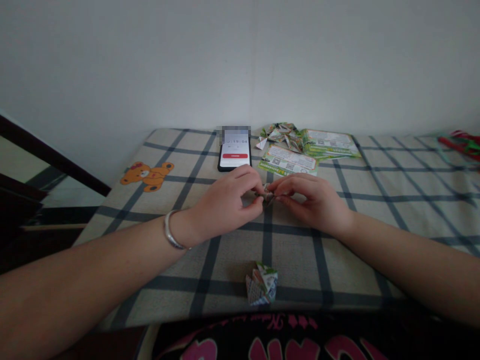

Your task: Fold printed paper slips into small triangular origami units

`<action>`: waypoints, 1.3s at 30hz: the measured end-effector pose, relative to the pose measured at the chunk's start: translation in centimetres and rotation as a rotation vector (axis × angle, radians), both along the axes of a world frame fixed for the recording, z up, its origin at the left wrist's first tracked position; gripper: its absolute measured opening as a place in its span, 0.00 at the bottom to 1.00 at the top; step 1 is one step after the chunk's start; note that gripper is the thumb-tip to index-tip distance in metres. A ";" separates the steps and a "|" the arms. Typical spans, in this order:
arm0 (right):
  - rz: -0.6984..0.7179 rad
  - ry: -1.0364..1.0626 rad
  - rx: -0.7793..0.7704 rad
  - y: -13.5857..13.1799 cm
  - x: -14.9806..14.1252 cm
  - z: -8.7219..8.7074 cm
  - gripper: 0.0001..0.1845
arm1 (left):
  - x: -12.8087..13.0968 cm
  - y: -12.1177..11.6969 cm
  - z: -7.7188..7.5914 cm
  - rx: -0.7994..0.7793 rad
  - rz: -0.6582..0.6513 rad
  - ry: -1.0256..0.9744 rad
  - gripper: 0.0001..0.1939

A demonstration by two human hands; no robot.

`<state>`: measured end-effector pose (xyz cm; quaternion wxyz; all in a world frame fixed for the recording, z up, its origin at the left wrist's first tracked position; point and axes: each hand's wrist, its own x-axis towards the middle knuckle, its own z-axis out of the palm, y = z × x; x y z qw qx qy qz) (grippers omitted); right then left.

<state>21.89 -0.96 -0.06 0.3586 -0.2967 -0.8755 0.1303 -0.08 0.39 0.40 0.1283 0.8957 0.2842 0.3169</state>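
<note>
A small folded paper piece (pixel 267 194) is pinched between my two hands above the middle of the table. My left hand (pixel 234 197), with a silver bangle on its wrist, grips the piece's left side between thumb and fingers. From the other side, my right hand (pixel 309 200) holds it with thumb and forefinger. Fingertips hide much of its shape. Nearer to me, by the table's front edge, lies a folded paper bundle (pixel 261 284) with printed text and green patches.
Behind my hands lie a phone (pixel 235 156) with a lit screen, a heap of folded paper pieces (pixel 281 135), a loose printed leaflet (pixel 288 161) and a leaflet stack (pixel 330 142). A checked cloth (pixel 187 295) covers the table. Red and green items (pixel 463 145) sit far right.
</note>
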 end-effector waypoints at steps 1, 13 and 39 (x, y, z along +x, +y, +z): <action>-0.002 -0.005 0.002 0.0 0.1 0.0 0.06 | 0.0 0.0 0.0 -0.014 0.006 0.005 0.05; -0.080 -0.088 -0.033 -0.1 0.4 0.1 0.07 | -0.1 0.2 -0.4 -0.106 0.026 -0.023 0.07; -0.125 0.056 -0.232 0.1 -0.1 -0.1 0.18 | 0.2 0.7 -1.2 -0.241 -0.017 -0.182 0.10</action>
